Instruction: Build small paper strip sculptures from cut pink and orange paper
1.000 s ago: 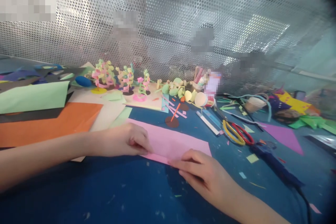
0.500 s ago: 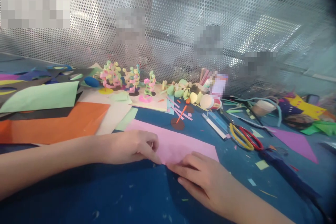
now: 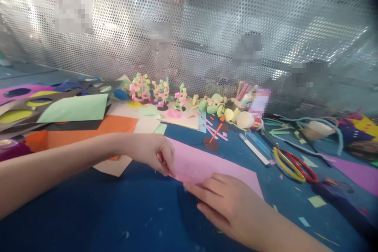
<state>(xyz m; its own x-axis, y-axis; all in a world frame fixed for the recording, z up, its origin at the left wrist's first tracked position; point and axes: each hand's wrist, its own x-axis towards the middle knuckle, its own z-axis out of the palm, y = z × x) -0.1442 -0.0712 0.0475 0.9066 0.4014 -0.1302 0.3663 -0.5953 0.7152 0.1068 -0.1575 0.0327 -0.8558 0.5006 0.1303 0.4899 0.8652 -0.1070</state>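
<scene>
A pink paper sheet lies on the blue table in front of me, its near edge between my hands. My left hand pinches that edge near its left end, thumb and fingers pressed together. My right hand rests over the near edge further right, palm down, with its fingers stretched and slightly apart on the paper. Beyond the sheet stands an orange stick on a brown paper disc, with thin pink strips beside it.
Scissors with yellow and red handles and a white-and-blue strip lie right. Orange and green sheets are left. Curled paper models stand at the back before a perforated metal screen.
The view has shifted left, so the table items appear further right. My left hand has moved leftward along the near edge, away from my right fingertips; the gap between the hands is wider.
</scene>
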